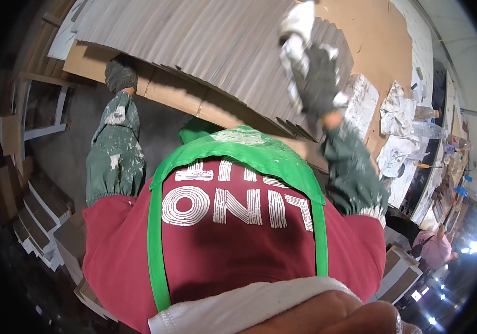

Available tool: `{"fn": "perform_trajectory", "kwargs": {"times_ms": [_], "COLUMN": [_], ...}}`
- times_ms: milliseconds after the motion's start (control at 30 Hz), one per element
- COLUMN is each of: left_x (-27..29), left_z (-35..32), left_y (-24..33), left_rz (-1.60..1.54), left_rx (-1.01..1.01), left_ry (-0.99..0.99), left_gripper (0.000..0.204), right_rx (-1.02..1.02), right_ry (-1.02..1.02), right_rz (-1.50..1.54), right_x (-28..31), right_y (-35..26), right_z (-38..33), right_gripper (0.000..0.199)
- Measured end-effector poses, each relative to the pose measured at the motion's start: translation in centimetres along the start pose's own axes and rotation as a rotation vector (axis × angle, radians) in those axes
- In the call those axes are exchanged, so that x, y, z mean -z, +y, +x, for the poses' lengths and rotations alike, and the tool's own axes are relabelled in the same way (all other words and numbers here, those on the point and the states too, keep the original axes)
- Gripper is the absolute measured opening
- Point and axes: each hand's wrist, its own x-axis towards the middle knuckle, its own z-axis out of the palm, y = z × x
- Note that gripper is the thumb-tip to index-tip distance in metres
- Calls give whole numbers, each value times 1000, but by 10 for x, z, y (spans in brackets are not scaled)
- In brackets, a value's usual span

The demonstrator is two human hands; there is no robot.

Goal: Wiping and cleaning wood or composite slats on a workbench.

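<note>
A row of grey-brown wood-grain strips (205, 50), lying side by side, covers much of the table in front of me. My right hand (317, 83), in a dark glove, is over the right part of the strips. It grips a white rag (298, 25), which is bunched and slightly blurred and reaches past the fingers toward the far side. My left hand (120, 75), also in a dark glove, rests at the near left edge of the cardboard (91, 61), beside the end of the strips. Its fingers do not show clearly. Green sleeve covers with white stains are on both forearms.
Stained white cloths (397, 114) lie on the table at the right, near clear plastic bottles (427, 129) and an orange-handled tool (423, 165). Stacked pale panels (40, 222) stand at the lower left. Another person (436, 249) is at the far right.
</note>
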Motion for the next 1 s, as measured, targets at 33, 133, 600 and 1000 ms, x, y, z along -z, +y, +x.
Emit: {"fn": "perform_trajectory", "kwargs": {"times_ms": [33,133,600,1000], "left_x": [-1,-6,-14,-10], "left_z": [-2,-9,-19,-21], "left_y": [-2,-6,-21,-18], "left_rz": [-5,11,-153,-46], "left_rx": [9,17,226,194], "left_ry": [-2,-23,-724,-714], "left_gripper": [38,37,23,25], "right_rx": [105,109,61,171], "right_ry": [27,-69,-83,-155], "right_rz": [-63,23,-123,-214], "right_x": [7,14,0,-9], "right_y": [-18,-22,-21,-55], "right_z": [-27,-35,1,-10], "right_gripper": [57,60,59,65]}}
